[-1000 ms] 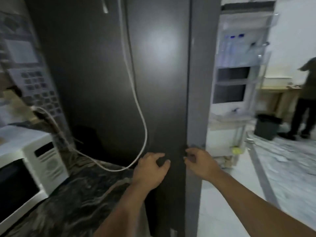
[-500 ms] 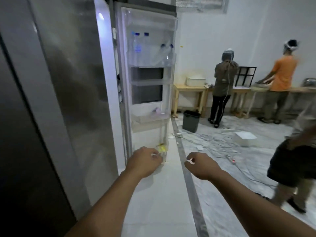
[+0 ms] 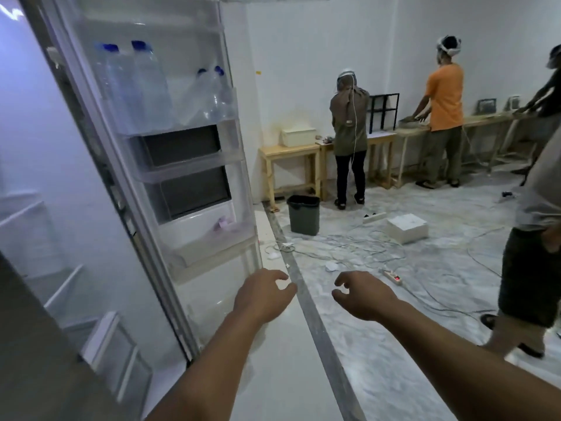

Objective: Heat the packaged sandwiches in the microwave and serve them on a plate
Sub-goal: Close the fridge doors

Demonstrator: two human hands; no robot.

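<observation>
The fridge door [image 3: 170, 165] stands swung open in front of me, its clear racks holding water bottles [image 3: 133, 86] with blue caps. At the far left the lit fridge interior [image 3: 36, 226] shows white shelves; no sandwiches or microwave are in sight. My left hand [image 3: 264, 294] hovers just right of the door's lower edge, fingers loosely curled, holding nothing. My right hand [image 3: 359, 294] floats beside it over the floor, fingers apart and empty.
A dark bin [image 3: 303, 214] stands on the floor beyond the door. Cables, a power strip [image 3: 393, 276] and a white box [image 3: 406, 227] litter the marble floor. Two people work at wooden tables [image 3: 291, 153] along the back wall; a third person [image 3: 534, 238] stands close at right.
The view swung from the dark fridge side to the open door and lit interior. Both hands left the door edge and opened from loose fists. The door now looms closer.
</observation>
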